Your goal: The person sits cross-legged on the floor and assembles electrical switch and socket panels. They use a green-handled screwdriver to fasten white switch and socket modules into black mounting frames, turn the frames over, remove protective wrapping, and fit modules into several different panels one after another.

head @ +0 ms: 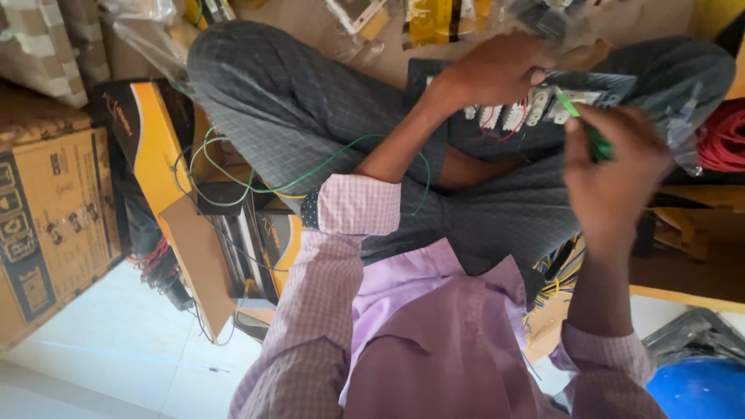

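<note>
We are sitting cross-legged on the floor with a dark switch panel resting on our knee, its back turned up so the row of white switch modules and their thin red wires show. Our left hand is curled over the panel's top edge, fingers closed on it to steady it. Our right hand is wrapped tight around the green handle of a screwdriver, whose tip sits at the white modules near the panel's right end. A loose green wire loops from the panel area down past our left sleeve toward the orange and black cartons beside us, and a red wire coil lies at the far right. We judge the main risk to be the tip slipping off a terminal screw, because the panel is balanced on a soft knee rather than a firm surface; a slip could jab the steadying hand close by. The trailing green wire could also snag on our arm and tug a connection loose.
</note>
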`<state>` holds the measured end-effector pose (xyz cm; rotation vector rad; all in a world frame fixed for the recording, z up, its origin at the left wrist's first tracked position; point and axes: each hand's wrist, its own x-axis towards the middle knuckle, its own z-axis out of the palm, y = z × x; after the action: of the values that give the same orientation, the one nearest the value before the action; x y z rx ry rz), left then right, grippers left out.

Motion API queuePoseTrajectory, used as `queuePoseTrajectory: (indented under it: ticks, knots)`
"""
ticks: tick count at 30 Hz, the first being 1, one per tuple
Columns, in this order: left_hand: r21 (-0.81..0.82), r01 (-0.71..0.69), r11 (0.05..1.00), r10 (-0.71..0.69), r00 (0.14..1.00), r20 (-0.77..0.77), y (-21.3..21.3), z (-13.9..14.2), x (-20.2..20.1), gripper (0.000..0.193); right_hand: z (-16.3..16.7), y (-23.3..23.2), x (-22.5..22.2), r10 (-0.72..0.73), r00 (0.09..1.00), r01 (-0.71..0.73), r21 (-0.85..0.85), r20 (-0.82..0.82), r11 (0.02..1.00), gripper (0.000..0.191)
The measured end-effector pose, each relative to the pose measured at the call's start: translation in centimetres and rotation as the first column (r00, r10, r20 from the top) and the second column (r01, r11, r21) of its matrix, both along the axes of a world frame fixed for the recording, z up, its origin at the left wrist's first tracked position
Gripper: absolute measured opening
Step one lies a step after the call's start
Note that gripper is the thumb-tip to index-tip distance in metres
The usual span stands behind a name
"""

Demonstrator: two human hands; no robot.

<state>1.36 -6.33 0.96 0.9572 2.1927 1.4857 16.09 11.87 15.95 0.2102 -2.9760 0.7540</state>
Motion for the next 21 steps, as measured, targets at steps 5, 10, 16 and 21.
queuePoseTrajectory:
  ticks: [5,10,16,21]
  knots:
    - [0.502,0.036,0.864,-0.135,0.978,0.162,-4.5,2.9,-1.7,0.016,2.4,4.0,1.4,-0.382,0.915,0.4,0.193,-0.128,0.896,0.006]
    - [0.9,0.07,0.431,-0.497,0.851,0.172,-0.5,6.1,-2.8,0.022,4.0,1.9,-0.5,-0.354,0.929,0.336,-0.639,0.105,0.692,0.019]
    - [0.753,0.183,0.632,-0.549,0.792,0.268,-2.5,5.2,-2.0,0.053,2.5,-2.5,-1.3,-0.06,0.997,0.049,-0.212,-0.045,0.976,0.024]
    - [0.292,0.132,0.947,-0.271,0.816,0.511,-0.3,1.8,-0.9,0.074,1.2,-3.2,-1.8,-0.042,0.998,0.028,-0.262,-0.05,0.965,0.024]
